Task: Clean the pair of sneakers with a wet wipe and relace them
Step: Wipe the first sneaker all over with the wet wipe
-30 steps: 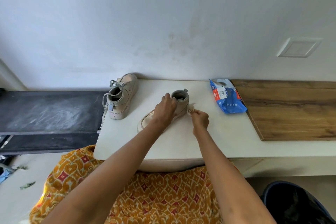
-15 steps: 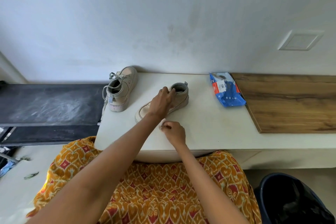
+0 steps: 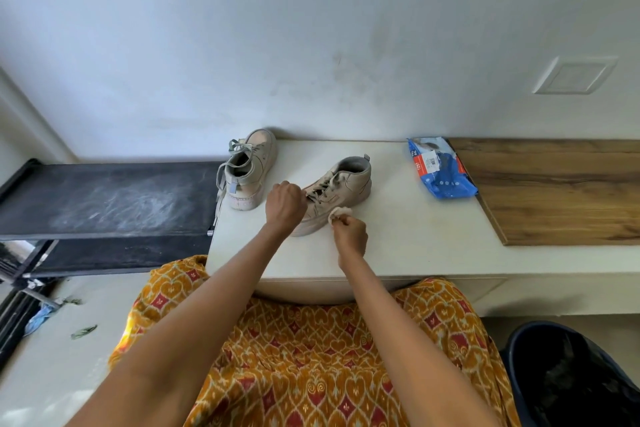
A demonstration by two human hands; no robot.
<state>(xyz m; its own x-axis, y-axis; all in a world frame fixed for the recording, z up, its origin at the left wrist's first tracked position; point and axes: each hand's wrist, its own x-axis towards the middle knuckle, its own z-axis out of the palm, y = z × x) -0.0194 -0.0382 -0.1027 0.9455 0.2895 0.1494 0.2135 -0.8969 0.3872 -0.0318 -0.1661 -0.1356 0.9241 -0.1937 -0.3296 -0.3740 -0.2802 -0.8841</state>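
Right hand (image 3: 350, 235) pinches wet wipe (image 3: 339, 212) against sneaker (image 3: 334, 194); left hand (image 3: 284, 204) grips its laces mid-counter (image 3: 415, 239).

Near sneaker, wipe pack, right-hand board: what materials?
Near sneaker: smooth matte beige upper, likely leather or a synthetic; stitched panels, pale thick sole, probably rubber.
Wipe pack: glossy blue plastic film; crinkled, with a printed label.
Board: brown wood grain with a matte look; solid wood or laminate, can't tell.

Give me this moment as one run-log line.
stage: wiping | left hand: steadying near sneaker at laces | right hand: wet wipe on its side | other sneaker: apart, laced | wipes pack: unused
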